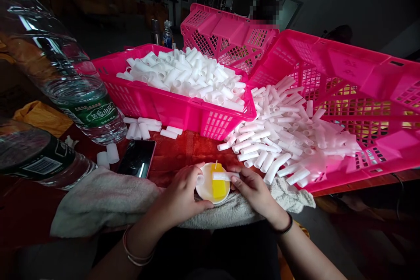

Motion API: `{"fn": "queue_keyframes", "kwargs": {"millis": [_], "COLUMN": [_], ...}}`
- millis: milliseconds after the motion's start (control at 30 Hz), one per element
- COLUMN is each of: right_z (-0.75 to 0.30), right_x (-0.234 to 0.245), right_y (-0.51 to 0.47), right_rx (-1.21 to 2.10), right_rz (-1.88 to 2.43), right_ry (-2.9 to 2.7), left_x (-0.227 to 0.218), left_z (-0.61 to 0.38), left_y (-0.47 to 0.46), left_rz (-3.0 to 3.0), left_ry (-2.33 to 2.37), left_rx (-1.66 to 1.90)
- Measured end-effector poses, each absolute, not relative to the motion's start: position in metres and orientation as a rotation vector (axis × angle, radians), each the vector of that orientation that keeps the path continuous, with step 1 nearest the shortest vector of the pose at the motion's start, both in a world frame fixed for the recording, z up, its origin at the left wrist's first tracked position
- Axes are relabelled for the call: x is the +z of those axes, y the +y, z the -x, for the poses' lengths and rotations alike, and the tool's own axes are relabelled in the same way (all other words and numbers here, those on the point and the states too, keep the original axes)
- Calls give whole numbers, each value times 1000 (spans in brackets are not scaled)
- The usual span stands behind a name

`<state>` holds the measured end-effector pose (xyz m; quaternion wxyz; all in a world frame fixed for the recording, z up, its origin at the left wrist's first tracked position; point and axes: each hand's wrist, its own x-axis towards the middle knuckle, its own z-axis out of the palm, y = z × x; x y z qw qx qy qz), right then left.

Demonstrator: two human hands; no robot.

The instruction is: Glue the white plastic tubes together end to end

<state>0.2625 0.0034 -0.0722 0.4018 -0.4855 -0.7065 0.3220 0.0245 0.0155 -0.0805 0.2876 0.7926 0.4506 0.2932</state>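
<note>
My left hand (182,194) curls round the left rim of a small white dish (206,190) that holds something yellow (219,186), and a short white tube (200,179) sits at its fingertips. My right hand (252,188) pinches a longer white plastic tube (225,176) held level across the top of the dish. A thin stick (216,164) pokes up from the yellow part. Both hands rest over a beige towel (105,199) at the table's near edge.
A pink crate (170,107) heaped with white tubes stands behind. A tipped pink crate (367,96) spills tubes (278,140) to the right. Two water bottles (65,78) and a phone (138,157) lie at the left. Another pink crate (226,35) and a person are farther back.
</note>
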Motion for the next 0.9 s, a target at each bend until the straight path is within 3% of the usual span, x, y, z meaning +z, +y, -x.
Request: {"fn": "queue_keyframes", "kwargs": {"millis": [200, 400, 600, 800, 900], "right_z": [-263, -264, -268, -270, -274], "right_x": [-69, -75, -64, -69, -70], "right_y": [1, 0, -3, -4, -5], "right_rx": [476, 877, 540, 743, 539], "right_rz": [1122, 1231, 1198, 1326, 1284], "right_ry": [-1981, -1737, -1903, -1807, -1931], "left_x": [-79, -78, -79, -85, -84], "left_z": [-25, -25, -26, -25, -26], "left_y": [15, 15, 16, 16, 16], "left_rz": [-2116, -2098, -2097, -2119, -2137], "left_ry": [1187, 1206, 1218, 1226, 1227], "left_rx": [839, 812, 810, 813, 827]}}
